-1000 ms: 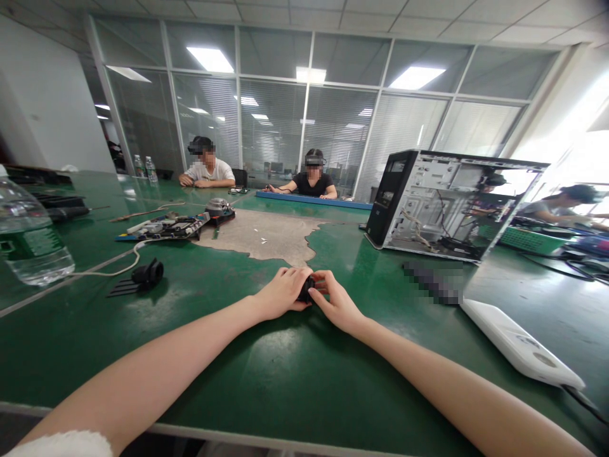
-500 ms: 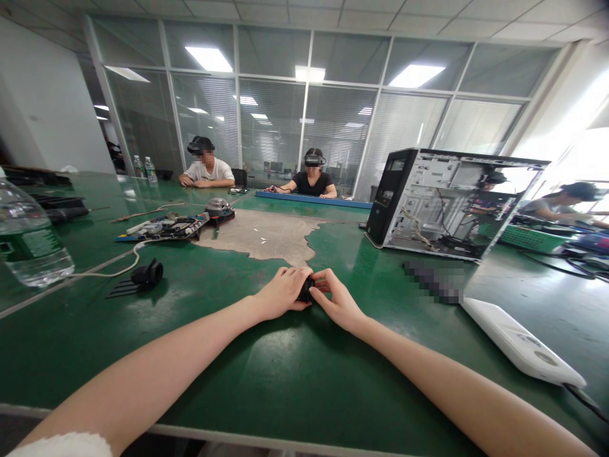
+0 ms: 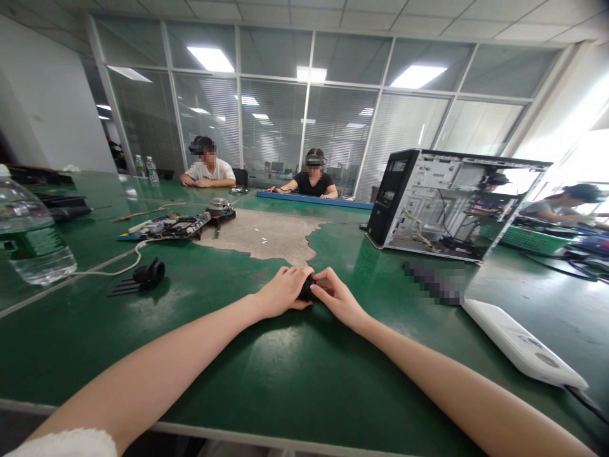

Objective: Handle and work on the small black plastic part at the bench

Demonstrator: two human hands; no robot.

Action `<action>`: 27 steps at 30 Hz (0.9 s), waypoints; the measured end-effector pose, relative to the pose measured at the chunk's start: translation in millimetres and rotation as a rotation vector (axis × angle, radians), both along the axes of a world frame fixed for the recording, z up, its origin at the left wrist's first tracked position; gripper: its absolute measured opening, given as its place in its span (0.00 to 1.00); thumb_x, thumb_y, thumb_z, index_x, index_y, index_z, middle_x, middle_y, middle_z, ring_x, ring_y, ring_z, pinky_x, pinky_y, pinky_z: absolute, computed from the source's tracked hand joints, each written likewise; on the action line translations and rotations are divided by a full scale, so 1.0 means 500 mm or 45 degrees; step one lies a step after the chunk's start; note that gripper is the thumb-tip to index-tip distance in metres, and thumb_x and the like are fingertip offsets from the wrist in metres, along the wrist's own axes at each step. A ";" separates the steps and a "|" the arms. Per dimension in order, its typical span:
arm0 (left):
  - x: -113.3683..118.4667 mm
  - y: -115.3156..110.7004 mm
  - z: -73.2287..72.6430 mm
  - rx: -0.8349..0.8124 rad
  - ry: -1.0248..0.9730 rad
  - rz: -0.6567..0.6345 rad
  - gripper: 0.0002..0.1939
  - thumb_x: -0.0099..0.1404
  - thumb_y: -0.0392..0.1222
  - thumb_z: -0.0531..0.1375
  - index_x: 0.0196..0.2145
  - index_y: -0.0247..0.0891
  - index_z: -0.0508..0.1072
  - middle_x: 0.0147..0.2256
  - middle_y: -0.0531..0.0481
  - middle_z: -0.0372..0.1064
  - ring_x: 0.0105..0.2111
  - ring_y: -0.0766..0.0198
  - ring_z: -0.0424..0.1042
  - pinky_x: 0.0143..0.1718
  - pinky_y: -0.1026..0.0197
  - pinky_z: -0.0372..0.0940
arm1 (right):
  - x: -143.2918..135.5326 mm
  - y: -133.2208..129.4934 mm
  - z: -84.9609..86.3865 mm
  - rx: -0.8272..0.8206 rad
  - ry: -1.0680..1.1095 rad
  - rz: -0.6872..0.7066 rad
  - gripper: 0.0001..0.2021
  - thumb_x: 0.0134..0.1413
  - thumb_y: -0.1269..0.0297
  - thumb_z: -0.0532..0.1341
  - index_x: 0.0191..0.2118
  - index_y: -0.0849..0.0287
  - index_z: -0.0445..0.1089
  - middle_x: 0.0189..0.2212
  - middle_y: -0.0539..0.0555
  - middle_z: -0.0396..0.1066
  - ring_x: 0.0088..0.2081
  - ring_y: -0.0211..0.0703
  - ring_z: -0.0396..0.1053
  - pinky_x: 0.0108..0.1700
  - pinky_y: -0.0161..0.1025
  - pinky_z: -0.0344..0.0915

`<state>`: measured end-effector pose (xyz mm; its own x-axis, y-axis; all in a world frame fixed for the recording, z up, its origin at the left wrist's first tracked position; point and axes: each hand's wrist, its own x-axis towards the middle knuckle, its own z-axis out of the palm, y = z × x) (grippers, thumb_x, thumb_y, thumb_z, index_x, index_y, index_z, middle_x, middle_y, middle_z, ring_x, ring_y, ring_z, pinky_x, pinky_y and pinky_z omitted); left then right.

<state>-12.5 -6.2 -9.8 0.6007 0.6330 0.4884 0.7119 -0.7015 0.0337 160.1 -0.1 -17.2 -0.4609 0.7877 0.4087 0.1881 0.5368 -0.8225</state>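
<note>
A small black round part [image 3: 305,289] is between my two hands, low over the green table [image 3: 285,381]. My left hand [image 3: 285,289] wraps around it from the left and hides much of it. From the right, my right hand [image 3: 337,297] pinches its edge with thumb and forefinger. The exact kind of the part does not show. Off to the left lies another black piece [image 3: 150,273], with a round ring end and several flat prongs.
An opened computer case [image 3: 394,203] stands at the right, behind a white power bank-like device [image 3: 523,343] with a cable. A circuit board [image 3: 166,226] lies back left, near a water bottle [image 3: 35,244]. Two people sit across the table; another is at the far right.
My hands stay almost in place around the black part. The right fingers have shifted very slightly at its edge; the view has drifted a little.
</note>
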 end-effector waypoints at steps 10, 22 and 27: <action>-0.005 0.010 -0.004 0.023 0.019 0.046 0.34 0.53 0.45 0.60 0.52 0.36 0.47 0.49 0.42 0.57 0.46 0.53 0.59 0.44 0.54 0.53 | 0.002 0.011 -0.005 -0.198 0.086 0.171 0.14 0.47 0.62 0.58 0.39 0.56 0.55 0.36 0.50 0.62 0.33 0.34 0.67 0.38 0.38 0.65; -0.001 0.001 0.002 -0.045 -0.016 -0.021 0.31 0.53 0.47 0.59 0.50 0.37 0.49 0.47 0.42 0.58 0.46 0.54 0.60 0.44 0.54 0.53 | 0.002 0.018 -0.004 -0.208 0.123 0.077 0.11 0.48 0.59 0.57 0.36 0.57 0.57 0.33 0.49 0.62 0.34 0.35 0.63 0.38 0.36 0.62; 0.001 0.002 0.002 -0.040 -0.025 -0.013 0.31 0.53 0.47 0.60 0.50 0.37 0.50 0.47 0.42 0.58 0.46 0.53 0.60 0.44 0.54 0.53 | 0.005 0.015 -0.002 -0.231 0.114 0.127 0.13 0.48 0.59 0.57 0.39 0.55 0.56 0.35 0.50 0.61 0.33 0.34 0.64 0.37 0.37 0.62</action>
<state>-11.8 -5.4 -9.0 0.5976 0.6422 0.4800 0.7036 -0.7071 0.0700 162.4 7.2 -18.4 -0.5085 0.8042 0.3076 0.0632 0.3912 -0.9181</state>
